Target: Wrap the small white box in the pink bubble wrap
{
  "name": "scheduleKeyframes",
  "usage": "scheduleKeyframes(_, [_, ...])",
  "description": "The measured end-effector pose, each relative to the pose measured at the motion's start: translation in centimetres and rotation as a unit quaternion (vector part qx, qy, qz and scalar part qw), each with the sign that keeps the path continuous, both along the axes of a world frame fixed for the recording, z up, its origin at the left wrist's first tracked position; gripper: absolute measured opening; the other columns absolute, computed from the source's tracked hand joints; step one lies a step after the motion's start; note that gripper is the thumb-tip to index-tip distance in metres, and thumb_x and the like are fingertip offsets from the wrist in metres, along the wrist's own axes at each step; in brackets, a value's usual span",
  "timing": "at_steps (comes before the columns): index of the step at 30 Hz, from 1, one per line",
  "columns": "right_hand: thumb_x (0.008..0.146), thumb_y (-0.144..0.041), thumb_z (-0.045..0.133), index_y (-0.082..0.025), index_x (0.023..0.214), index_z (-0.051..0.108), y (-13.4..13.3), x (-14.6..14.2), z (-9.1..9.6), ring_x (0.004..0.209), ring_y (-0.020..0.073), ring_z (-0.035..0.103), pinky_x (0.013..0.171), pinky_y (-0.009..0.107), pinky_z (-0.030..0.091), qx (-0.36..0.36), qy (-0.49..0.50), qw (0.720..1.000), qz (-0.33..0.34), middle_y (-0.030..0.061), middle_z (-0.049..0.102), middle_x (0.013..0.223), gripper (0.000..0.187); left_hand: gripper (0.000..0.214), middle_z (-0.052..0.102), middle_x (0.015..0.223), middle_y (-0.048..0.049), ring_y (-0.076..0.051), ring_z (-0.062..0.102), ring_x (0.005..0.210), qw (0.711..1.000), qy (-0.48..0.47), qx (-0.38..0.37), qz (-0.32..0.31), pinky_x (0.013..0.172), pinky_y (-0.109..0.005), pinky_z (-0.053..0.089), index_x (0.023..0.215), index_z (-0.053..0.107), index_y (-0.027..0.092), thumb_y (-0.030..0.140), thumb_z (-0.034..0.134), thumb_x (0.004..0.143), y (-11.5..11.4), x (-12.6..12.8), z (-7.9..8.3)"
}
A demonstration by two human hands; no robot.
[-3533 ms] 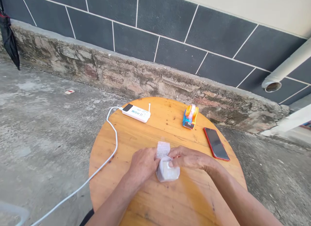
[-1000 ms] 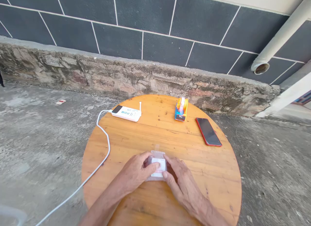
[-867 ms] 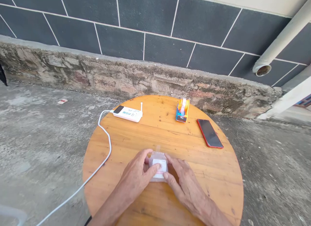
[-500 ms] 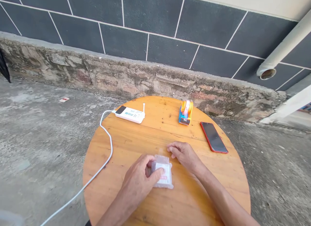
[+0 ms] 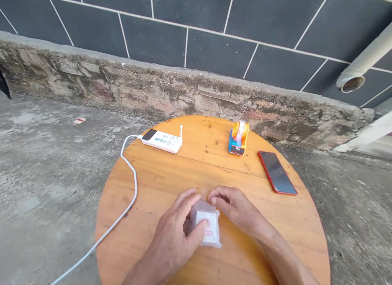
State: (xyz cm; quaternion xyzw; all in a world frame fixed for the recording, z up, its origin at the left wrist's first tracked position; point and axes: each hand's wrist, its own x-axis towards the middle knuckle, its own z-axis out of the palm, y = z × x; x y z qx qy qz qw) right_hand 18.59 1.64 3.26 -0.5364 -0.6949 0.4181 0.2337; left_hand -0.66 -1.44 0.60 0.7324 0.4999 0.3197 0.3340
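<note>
Holding the wrapped box (image 5: 213,228) on the near middle of the round wooden table (image 5: 122,211) with the left hand (image 5: 174,230): thumb laid over the white top, fingers spread and arched along the left side, steadying rather than clenching, by appearance. Reaching in from the right with the right hand (image 5: 231,201), to the far right corner of the box, with fingers curled toward the thumb; cannot tell whether pinching anything or merely touching. At the far end of the box, between both hands: a film flap (image 5: 201,205) and, just beyond, a faint clear strip (image 5: 203,191), perhaps tape. Well along, judging from this: already enclosed in film at the near and right edges, but not visibly flattened or fastened at the far end. At left, trailing off the table: a white cable (image 5: 134,183). At right, lying face up: a red-edged phone (image 5: 278,172). Farther left, joined to the cable: a white power bank (image 5: 162,141). Toward the far right, well apart from both hands: a tape dispenser (image 5: 238,139). Farthest, past the concrete floor (image 5: 45,162): a dark tiled wall (image 5: 208,52) above rough stone.
</note>
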Motion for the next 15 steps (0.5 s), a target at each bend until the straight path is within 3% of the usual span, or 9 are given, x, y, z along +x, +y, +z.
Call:
scheduleKeyframes(7, [0.088,-0.025,0.049,-0.018,0.081,0.064,-0.46,0.37,0.55,0.066,0.012,0.051,0.062,0.022,0.04,-0.017,0.026,0.999,0.017,-0.0017,0.059,0.071,0.018,0.035,0.061,0.111,-0.0052,-0.02,0.06,0.095,0.999,-0.019,-0.024,-0.027,0.083,-0.03,0.05,0.115,0.054,0.024,0.021,0.051,0.081,0.13,0.19,0.45])
scheduleKeyframes(15, [0.087,-0.026,0.047,-0.018,0.078,0.061,-0.38,0.43,-0.04,0.056,0.0103,0.049,0.053,0.02,0.037,-0.018,-0.008,1.0,-0.021,-0.002,0.057,0.065,0.019,0.019,0.063,0.097,-0.0035,-0.017,0.06,0.083,0.999,-0.035,-0.027,-0.028,0.07,-0.025,0.047,0.096,0.06,0.023,0.02,0.051,0.08,0.0,0.6,0.71])
